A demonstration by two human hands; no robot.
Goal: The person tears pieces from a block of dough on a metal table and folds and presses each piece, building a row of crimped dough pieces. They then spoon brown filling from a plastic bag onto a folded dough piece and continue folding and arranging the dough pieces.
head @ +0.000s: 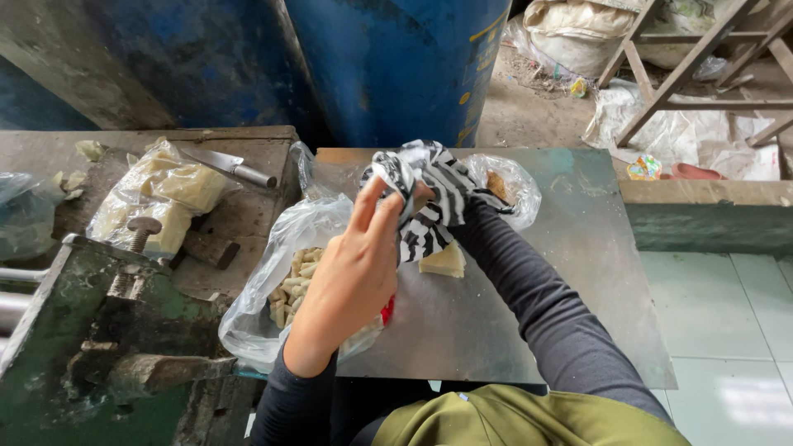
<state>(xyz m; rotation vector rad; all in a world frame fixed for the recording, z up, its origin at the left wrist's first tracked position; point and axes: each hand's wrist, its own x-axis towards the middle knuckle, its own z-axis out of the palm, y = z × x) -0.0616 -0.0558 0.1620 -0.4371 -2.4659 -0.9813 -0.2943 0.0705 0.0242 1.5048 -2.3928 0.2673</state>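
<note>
Pulling a black-and-white striped cloth (434,198) over the right hand (429,202), above the grey metal sheet (578,272).

I see the cloth, soft and crumpled with zebra-like bands, wrapped around the right hand, so I cannot tell whether that hand is spread or curled. My left hand (355,264) pinches the cloth's edge between thumb and fingertips. Just below lies a pale, wedge-shaped block (444,261) on the sheet. A clear plastic bag (277,272) beside my left wrist holds short, cream-coloured cut pieces. Further left, another thin bag (161,194) wraps pale slabs, with a knife (227,165) next to it. A blue drum (396,66) stands behind.
</note>
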